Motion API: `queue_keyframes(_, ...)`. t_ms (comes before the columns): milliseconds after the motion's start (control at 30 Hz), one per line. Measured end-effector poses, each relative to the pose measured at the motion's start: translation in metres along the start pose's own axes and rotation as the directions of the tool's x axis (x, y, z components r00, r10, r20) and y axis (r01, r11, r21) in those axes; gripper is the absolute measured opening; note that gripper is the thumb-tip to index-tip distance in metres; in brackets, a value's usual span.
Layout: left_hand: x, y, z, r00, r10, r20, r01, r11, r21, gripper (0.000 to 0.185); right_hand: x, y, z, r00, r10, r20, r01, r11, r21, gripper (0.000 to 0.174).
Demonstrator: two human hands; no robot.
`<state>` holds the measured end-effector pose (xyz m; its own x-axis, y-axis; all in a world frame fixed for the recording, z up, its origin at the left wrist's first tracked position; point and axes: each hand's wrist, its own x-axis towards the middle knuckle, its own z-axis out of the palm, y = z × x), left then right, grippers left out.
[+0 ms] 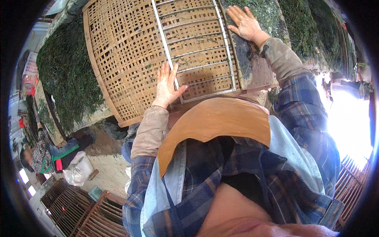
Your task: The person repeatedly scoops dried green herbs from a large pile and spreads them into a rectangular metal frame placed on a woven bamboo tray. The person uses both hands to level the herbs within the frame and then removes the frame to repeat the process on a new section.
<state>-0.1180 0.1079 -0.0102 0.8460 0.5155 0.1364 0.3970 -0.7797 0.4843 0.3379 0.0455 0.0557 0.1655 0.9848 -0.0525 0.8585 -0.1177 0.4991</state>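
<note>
A large woven bamboo tray [127, 59] in a flat wooden frame lies before me. On its right part rests a pale ladder-like metal frame [194, 53] with several thin crossbars, and a few green leaf bits lie on the weave. My left hand [168, 86] is flat with fingers spread at the metal frame's lower left side, gripping nothing. Just right of the tray, my right hand [244, 25] is spread palm down at the edge of a dark surface strewn with green leaves [266, 13]. It holds nothing.
Piles of dark green leaves [65, 71] lie left of the tray, with more leaves [308, 29] at the far right. A person [40, 154] is at the far left, near a white sack [78, 169]. Slatted racks [100, 216] stand at the lower left.
</note>
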Motion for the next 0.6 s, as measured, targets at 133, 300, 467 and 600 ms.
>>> queue_keyframes(133, 0.001, 0.001, -0.002, 0.999, -0.02, 0.039, 0.02, 1.0, -0.003, 0.098, -0.009, 0.01, -0.009, 0.991, 0.074, -0.11, -0.063, 0.993, 0.101, 0.072)
queue_keyframes(300, 0.003, 0.001, -0.003, 0.996, -0.053, 0.068, 0.052, 0.999, 0.007, 0.099, -0.055, -0.034, -0.003, 0.998, -0.047, -0.048, 0.056, 0.975, 0.214, 0.07)
queue_keyframes(467, 0.002, 0.008, -0.002, 0.998, -0.055, 0.031, 0.052, 0.995, 0.082, 0.105, -0.023, 0.0, 0.019, 0.991, 0.026, -0.133, -0.011, 0.994, 0.107, 0.068)
queue_keyframes(600, 0.003, 0.017, 0.005, 0.996, -0.093, -0.012, 0.094, 0.991, 0.097, 0.094, 0.005, 0.026, 0.018, 0.956, 0.031, -0.293, 0.054, 0.96, 0.276, 0.07)
